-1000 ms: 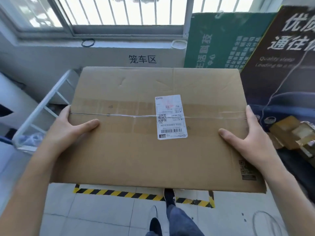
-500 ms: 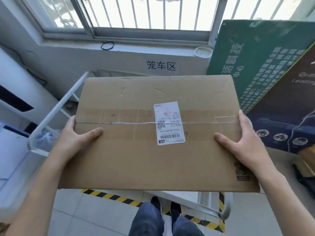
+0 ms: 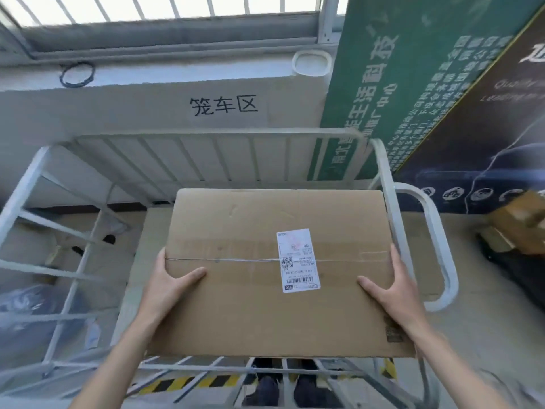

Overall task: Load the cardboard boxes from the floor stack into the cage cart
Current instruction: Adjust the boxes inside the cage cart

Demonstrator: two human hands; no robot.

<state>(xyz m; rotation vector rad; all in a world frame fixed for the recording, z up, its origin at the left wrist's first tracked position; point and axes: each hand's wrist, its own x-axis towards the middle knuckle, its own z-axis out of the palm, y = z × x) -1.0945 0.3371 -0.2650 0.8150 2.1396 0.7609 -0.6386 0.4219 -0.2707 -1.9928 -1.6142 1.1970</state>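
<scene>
Head view: I had the cardboard box point(image 3: 277, 273) held flat over the cage cart point(image 3: 218, 160), inside its white rails. The box's right edge sat just beside the right rail point(image 3: 392, 208); the far edge was well apart from the back rail, and open floor showed to the left inside the cart. The near edge overlapped the front rail point(image 3: 206, 364). My left hand point(image 3: 171, 286) gripped the left edge, thumb on top. My right hand point(image 3: 392, 287) gripped the right edge, thumb on top. A shipping label point(image 3: 298, 259) faced up between the thumbs.
</scene>
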